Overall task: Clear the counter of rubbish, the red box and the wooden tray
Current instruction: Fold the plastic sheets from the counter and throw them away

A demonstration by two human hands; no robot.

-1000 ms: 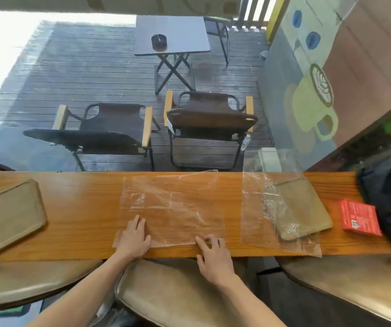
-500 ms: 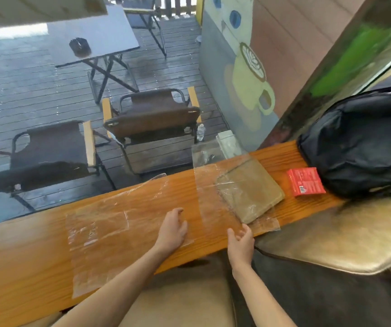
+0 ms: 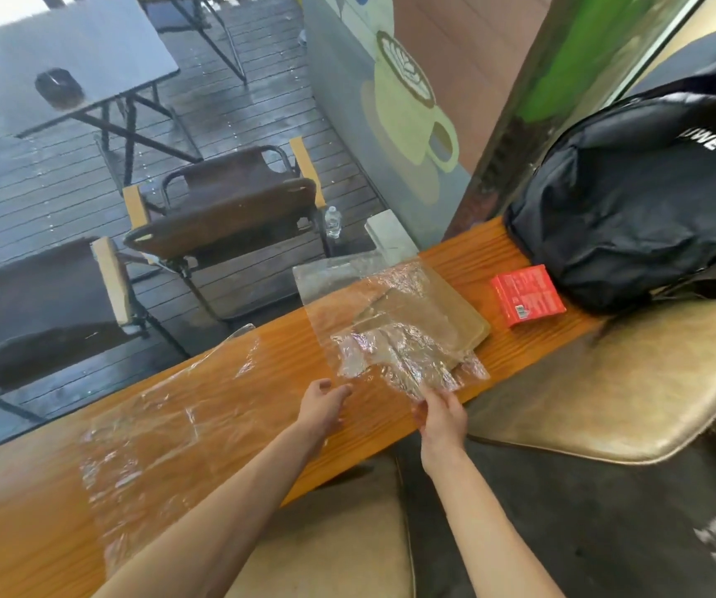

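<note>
On the wooden counter [image 3: 391, 407] lie two clear plastic sheets. The right plastic sheet [image 3: 373, 325] covers a flat wooden tray [image 3: 455, 312], and its near edge is crumpled and lifted. My right hand [image 3: 440, 418] pinches that near edge. My left hand [image 3: 321, 403] rests open on the counter, at the right end of the left plastic sheet [image 3: 162, 429], which lies flat. A small red box [image 3: 526, 300] sits to the right of the tray.
A black backpack [image 3: 649, 196] stands at the counter's right end, just behind the red box. Tan stool seats [image 3: 619, 381] are under the counter's near edge. Beyond the glass are folding chairs [image 3: 227, 209] and a table on a deck.
The view has swung right. My right hand has taken hold of the right sheet's near edge and folded it up. My left hand slid right along the counter.
</note>
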